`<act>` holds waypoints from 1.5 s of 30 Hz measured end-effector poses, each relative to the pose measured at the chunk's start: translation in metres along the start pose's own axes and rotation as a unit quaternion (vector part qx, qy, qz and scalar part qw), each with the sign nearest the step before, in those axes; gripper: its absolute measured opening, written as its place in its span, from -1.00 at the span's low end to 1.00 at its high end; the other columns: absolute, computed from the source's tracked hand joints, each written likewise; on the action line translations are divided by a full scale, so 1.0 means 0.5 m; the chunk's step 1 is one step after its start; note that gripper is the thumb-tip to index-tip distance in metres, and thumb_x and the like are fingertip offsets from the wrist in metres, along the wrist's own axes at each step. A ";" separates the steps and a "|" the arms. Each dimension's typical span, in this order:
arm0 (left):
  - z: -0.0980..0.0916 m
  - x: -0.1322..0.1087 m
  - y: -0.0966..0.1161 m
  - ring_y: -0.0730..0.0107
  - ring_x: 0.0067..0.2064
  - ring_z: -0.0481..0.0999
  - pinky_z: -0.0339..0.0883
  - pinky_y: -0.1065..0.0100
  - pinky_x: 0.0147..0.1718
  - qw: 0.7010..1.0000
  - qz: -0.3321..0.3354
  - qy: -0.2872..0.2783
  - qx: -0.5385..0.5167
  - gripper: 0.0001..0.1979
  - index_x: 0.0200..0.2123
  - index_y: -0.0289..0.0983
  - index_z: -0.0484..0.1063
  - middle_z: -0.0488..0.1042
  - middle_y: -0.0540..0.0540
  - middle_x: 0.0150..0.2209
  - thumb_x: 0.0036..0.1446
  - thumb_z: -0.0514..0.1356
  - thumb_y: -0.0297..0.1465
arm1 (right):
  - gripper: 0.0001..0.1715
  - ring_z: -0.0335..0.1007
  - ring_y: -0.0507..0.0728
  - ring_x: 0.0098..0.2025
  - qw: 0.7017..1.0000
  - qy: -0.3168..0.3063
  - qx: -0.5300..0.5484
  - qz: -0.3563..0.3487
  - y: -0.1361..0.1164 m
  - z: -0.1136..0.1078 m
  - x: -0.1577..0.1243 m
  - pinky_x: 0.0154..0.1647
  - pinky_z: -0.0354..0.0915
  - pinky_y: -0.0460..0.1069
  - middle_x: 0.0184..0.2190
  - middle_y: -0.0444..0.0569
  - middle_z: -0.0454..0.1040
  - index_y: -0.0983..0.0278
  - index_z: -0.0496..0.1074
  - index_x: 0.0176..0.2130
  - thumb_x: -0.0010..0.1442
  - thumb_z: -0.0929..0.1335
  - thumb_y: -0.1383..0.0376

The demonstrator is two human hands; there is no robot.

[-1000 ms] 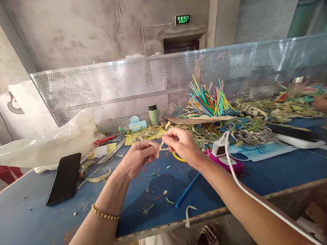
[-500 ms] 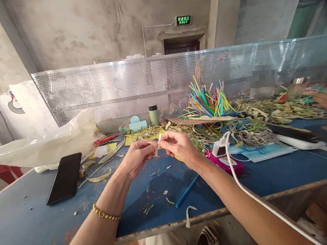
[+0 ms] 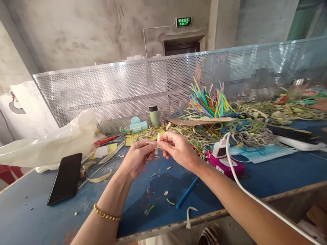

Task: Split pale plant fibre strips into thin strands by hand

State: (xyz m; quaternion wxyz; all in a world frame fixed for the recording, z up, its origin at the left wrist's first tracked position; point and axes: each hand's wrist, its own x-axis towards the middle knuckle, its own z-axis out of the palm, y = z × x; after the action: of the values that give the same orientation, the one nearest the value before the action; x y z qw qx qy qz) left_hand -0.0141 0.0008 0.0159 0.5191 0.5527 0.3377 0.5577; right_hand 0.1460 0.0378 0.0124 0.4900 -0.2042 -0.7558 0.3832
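Both hands meet above the middle of the blue table (image 3: 33, 225). My left hand (image 3: 138, 156) and my right hand (image 3: 176, 147) each pinch the same short pale strip (image 3: 157, 141), held upright between the fingertips. A gold bracelet (image 3: 106, 215) circles my left wrist. Directly below the hands lie small scraps and a blue tube (image 3: 186, 192) on the tabletop.
A black phone (image 3: 64, 178) lies at the left beside a crumpled plastic bag (image 3: 47, 145). A pink device with a white charger and cable (image 3: 224, 159) sits right of my hands. Heaps of coloured strips (image 3: 209, 100) and trimmings line a perforated metal screen (image 3: 108, 92). A green bottle (image 3: 153, 115) stands behind.
The strip has turned from slanted to upright between my fingertips, and both hands have drawn slightly closer together. The other person's hand at the far right has left the view.
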 end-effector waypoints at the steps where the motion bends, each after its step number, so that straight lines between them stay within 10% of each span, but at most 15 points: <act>1: 0.000 0.000 -0.001 0.60 -0.57 0.21 0.01 0.45 -0.56 1.000 -0.005 0.002 -0.011 -0.82 -0.46 -0.36 0.45 0.33 0.00 -0.55 0.00 0.32 -0.34 | -0.79 0.26 -0.04 -0.59 1.000 0.003 -0.001 -0.006 0.001 0.000 0.000 -0.59 0.22 -0.11 -0.57 -0.20 0.33 0.29 0.32 -0.32 0.22 0.34 0.18; 23: -0.004 0.006 -0.005 0.67 -0.59 0.01 -0.13 0.47 -0.58 0.995 0.009 -0.007 -0.103 -0.83 -0.48 -0.37 0.42 0.14 0.09 -0.58 -0.01 0.34 -0.41 | -0.77 0.05 -0.08 -0.62 0.998 0.049 0.025 -0.013 0.012 0.007 0.001 -0.60 0.05 -0.11 -0.58 -0.24 0.23 0.28 0.36 -0.19 0.26 0.30 0.16; 33: 0.004 0.005 -0.006 0.59 -0.55 0.00 -0.14 0.41 -0.55 0.995 0.063 0.065 0.042 -0.69 -0.56 -0.31 0.29 0.08 0.10 -0.60 0.02 0.31 -0.27 | -0.73 0.14 -0.07 -0.66 0.999 0.024 -0.002 0.024 -0.017 0.008 -0.005 -0.65 0.10 -0.12 -0.63 -0.23 0.27 0.30 0.36 -0.32 0.18 0.37 0.13; 45: 0.006 0.001 -0.003 0.56 -0.56 0.07 -0.10 0.39 -0.55 0.993 0.070 -0.005 0.096 -0.66 -0.55 -0.31 0.33 0.18 0.06 -0.61 0.10 0.25 -0.20 | -0.79 0.17 -0.06 -0.65 0.999 0.045 -0.011 0.007 -0.011 0.006 -0.004 -0.64 0.15 -0.12 -0.65 -0.24 0.28 0.28 0.31 -0.37 0.18 0.36 0.20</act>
State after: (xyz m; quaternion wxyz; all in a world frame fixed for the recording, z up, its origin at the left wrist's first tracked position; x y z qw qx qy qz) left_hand -0.0110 0.0009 0.0151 0.4253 0.6248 0.3475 0.5550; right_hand 0.1446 0.0321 0.0148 0.5184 -0.2319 -0.7356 0.3693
